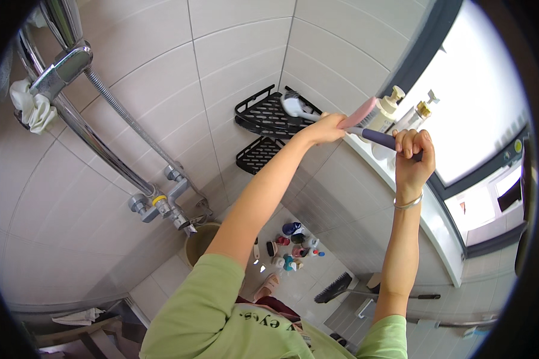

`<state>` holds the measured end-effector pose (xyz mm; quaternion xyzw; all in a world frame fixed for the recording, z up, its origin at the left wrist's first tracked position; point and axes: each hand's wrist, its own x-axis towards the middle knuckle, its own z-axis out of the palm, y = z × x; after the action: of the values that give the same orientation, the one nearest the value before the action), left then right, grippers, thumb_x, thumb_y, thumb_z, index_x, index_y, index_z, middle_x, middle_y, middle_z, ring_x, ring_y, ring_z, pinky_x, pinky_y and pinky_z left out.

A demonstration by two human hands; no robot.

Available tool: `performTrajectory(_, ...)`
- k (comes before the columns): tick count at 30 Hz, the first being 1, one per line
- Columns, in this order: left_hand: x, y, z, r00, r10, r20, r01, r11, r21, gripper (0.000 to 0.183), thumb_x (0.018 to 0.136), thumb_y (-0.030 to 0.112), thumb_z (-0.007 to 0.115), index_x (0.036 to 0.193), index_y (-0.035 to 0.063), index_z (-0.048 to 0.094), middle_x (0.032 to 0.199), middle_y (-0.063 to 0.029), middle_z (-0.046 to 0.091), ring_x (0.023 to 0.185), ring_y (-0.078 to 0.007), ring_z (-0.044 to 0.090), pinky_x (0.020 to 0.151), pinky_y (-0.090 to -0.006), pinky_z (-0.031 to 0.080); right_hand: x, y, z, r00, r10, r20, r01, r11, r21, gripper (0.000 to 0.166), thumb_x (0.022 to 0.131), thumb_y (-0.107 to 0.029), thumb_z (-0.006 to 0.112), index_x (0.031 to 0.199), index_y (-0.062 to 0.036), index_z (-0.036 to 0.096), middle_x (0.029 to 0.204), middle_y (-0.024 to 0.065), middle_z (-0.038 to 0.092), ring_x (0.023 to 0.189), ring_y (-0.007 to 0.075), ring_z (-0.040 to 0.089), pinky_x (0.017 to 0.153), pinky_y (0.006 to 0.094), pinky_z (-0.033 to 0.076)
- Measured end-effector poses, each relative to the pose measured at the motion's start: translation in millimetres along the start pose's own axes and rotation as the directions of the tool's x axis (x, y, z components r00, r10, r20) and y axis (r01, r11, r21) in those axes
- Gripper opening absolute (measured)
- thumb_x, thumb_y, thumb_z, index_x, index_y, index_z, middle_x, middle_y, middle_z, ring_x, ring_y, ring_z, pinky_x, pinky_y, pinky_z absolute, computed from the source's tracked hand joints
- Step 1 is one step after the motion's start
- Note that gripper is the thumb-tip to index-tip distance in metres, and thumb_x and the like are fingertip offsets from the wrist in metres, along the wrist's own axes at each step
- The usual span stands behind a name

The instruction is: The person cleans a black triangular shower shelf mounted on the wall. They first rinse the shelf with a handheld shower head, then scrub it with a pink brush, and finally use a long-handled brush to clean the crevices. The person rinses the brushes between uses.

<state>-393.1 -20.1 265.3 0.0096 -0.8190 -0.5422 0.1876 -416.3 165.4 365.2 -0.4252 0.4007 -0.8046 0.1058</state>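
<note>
A long-handled cleaning brush is in both my hands. Its blurred white head [292, 106] is over the upper black corner shelf [262, 112]. My left hand [325, 129] is closed around the pale shaft. My right hand [414, 146] grips the purple-grey handle [379, 138] near its end. A pink bristled brush [360, 113] touches or overlaps my left fingers; whether they hold it too is unclear. Right behind the handle, a cream pump bottle [386, 107] and a clear gold-collared pump bottle [415, 117] stand on the white windowsill [431, 224].
Below is a second black corner shelf [257, 155]. Left are a chrome shower rail [103, 141], its hose [125, 112] and a mixer tap [166, 206] above a bucket [202, 242]. Several bottles [289, 261] stand on the tiled floor near a broom [334, 287] and my slippered foot [267, 287].
</note>
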Motion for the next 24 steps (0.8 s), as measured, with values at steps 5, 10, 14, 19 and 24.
performTrajectory(5, -30, -5, -20, 0.989, -0.074, -0.127, 0.059, 0.991, -0.116, 0.021, 0.066, 0.006, 0.051, 0.085, -0.0031, 0.05, 0.062, -0.0079, 0.051, 0.044, -0.0142, 0.047, 0.038, -0.0259, 0.037, 11, 9, 16, 0.978, 0.022, 0.208, -0.041, 0.995, 0.09, 0.025, 0.077, -0.017, 0.036, 0.055, -0.0099, 0.029, 0.044, 0.0029, 0.033, 0.046, 0.0156, 0.035, 0.069, 0.0332, 0.036)
performTrajectory(10, -6, -3, -2, 0.93, 0.17, -0.324, -0.214, 0.971, -0.105, 0.015, 0.068, 0.009, 0.058, 0.079, -0.0002, 0.053, 0.058, -0.0016, 0.047, 0.043, -0.0077, 0.042, 0.033, -0.0222, 0.033, 28, -8, 27, 0.963, 0.021, 0.267, -0.013, 0.999, -0.03, 0.023, 0.075, -0.016, 0.038, 0.055, -0.0091, 0.03, 0.043, 0.0027, 0.031, 0.043, 0.0145, 0.033, 0.06, 0.0306, 0.036)
performTrajectory(14, -6, 19, 5, 0.962, -0.006, -0.274, -0.05, 0.979, -0.196, 0.019, 0.067, 0.011, 0.06, 0.079, -0.0017, 0.054, 0.069, -0.0052, 0.056, 0.062, -0.0121, 0.051, 0.06, -0.0264, 0.043, 39, -14, 21, 0.971, 0.066, 0.228, -0.053, 0.997, -0.06, 0.026, 0.076, -0.018, 0.036, 0.053, -0.0111, 0.028, 0.041, 0.0015, 0.031, 0.043, 0.0132, 0.033, 0.059, 0.0296, 0.035)
performTrajectory(19, -25, -1, -14, 0.94, 0.016, -0.342, -0.065, 0.989, -0.131, 0.016, 0.065, 0.006, 0.063, 0.079, 0.0, 0.058, 0.075, -0.0061, 0.059, 0.066, -0.0113, 0.054, 0.063, -0.026, 0.042, 34, -5, 38, 0.922, 0.064, 0.382, -0.057, 0.998, -0.027, 0.028, 0.078, -0.022, 0.035, 0.052, -0.0118, 0.03, 0.04, 0.001, 0.031, 0.041, 0.0135, 0.033, 0.062, 0.0313, 0.036)
performTrajectory(24, -5, 14, 14, 0.948, 0.047, -0.316, -0.136, 0.954, -0.267, 0.018, 0.065, 0.006, 0.061, 0.081, -0.0014, 0.055, 0.071, -0.0062, 0.057, 0.07, -0.0128, 0.052, 0.066, -0.0257, 0.041, 41, -32, 39, 0.958, 0.069, 0.277, -0.014, 0.98, -0.198, 0.029, 0.077, -0.023, 0.036, 0.051, -0.0126, 0.029, 0.038, 0.0, 0.029, 0.039, 0.0115, 0.029, 0.054, 0.0274, 0.034)
